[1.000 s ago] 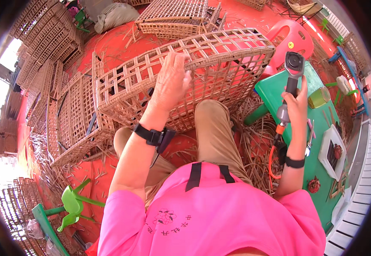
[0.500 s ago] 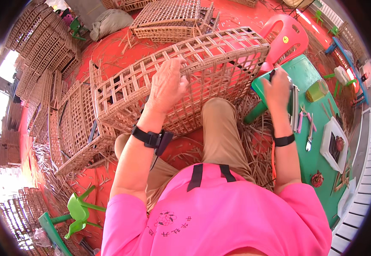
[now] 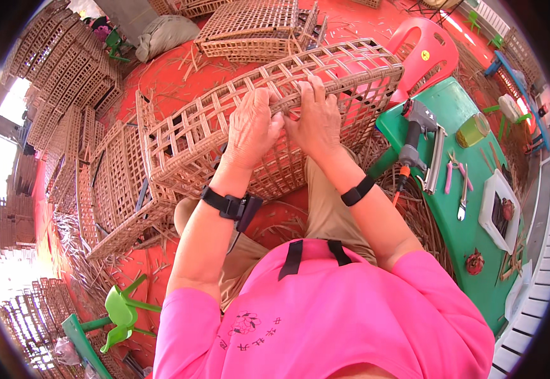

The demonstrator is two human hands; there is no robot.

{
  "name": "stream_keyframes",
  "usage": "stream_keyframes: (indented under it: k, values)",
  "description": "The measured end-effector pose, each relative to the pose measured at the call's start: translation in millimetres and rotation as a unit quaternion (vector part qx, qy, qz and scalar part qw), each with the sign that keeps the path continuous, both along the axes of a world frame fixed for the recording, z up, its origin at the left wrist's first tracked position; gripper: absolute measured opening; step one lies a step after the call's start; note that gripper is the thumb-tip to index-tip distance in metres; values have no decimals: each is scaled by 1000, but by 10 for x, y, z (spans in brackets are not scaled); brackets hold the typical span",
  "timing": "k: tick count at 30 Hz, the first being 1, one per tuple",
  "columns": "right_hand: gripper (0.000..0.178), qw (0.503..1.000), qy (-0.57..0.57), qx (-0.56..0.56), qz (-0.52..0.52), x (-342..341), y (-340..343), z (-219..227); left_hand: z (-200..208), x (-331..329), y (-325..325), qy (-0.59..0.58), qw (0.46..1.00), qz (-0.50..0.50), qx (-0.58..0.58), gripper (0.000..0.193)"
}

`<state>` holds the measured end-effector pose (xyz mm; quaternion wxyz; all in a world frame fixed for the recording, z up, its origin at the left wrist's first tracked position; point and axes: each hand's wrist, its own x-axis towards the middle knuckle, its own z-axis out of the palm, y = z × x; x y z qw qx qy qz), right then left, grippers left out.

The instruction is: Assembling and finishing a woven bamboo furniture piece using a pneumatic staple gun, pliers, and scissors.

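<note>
Since the earlier frame, when the right hand held the gun up above the table, the gun has come down onto the table by its left corner, and that hand has crossed to the basket; the left hand has stayed there. In the head view the basket lies tipped on its side in front of the person's legs, a lattice panel facing up; its left end overlaps a second basket, though whether it bears on it cannot be told. Both hands are closed over the basket's near upper edge, side by side about midway along, thumbs toward each other; how hard they press does not show. The basket looks light for its bulk: stiff along the bound edges and dark struts, springier in the open lattice between. The dry strips should grip well rather than slide, yet a single one could split or pull loose, and cut ends may scratch. The thick edge seems the sound place to hold, hands spread wider for lifting; pulling on one strip would likely distort the weave. On the table, the gun's hose end overhangs the near edge, while pliers lie further in.
</note>
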<state>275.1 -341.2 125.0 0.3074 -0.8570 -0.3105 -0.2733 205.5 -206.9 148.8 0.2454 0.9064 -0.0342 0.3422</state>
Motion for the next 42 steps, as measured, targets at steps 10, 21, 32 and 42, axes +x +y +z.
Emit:
stream_keyframes:
  k: [10,21,32,42]
  values:
    - [59,999,11,-8,30,124,-169,2,72,99,-152,23,1000,18,-10,36]
    - [49,994,22,42,102,311,-588,160,64,59,-181,31,999,-1,10,35]
    - [31,981,-101,-25,161,580,-663,251,-11,97,-428,-11,991,99,88,33]
    - [45,983,-124,6,132,685,-897,228,-33,86,-397,-77,985,65,137,28]
